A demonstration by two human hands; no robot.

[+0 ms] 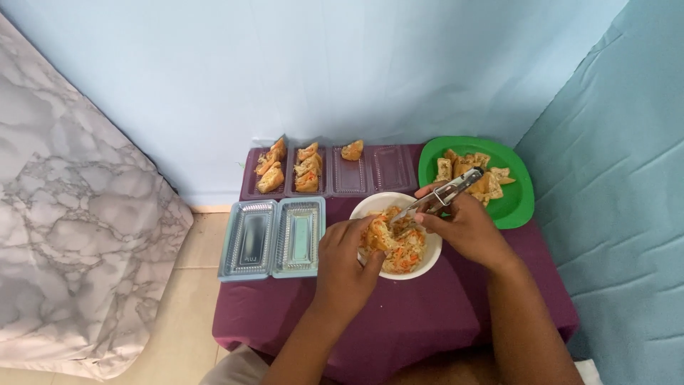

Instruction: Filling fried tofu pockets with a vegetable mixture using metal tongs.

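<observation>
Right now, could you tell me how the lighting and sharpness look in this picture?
Head view: soft, even light, faint shadows; mild glare on the clear plastic trays; white bowl and both hands, left and right, reasonably sharp.

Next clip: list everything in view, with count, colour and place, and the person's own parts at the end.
Table: one, purple cloth, centre.
White bowl: one, orange-and-pale shredded filling, centre.
Green plate: one, tan fried pieces, back right.
Clear trays: four, three with stuffed pieces, back row.
Open clear container: one, on blue, left of bowl.
Metal tongs: one, silver, over bowl.
Left hand: holds a fried piece over bowl.
Right hand: grips tongs.
</observation>
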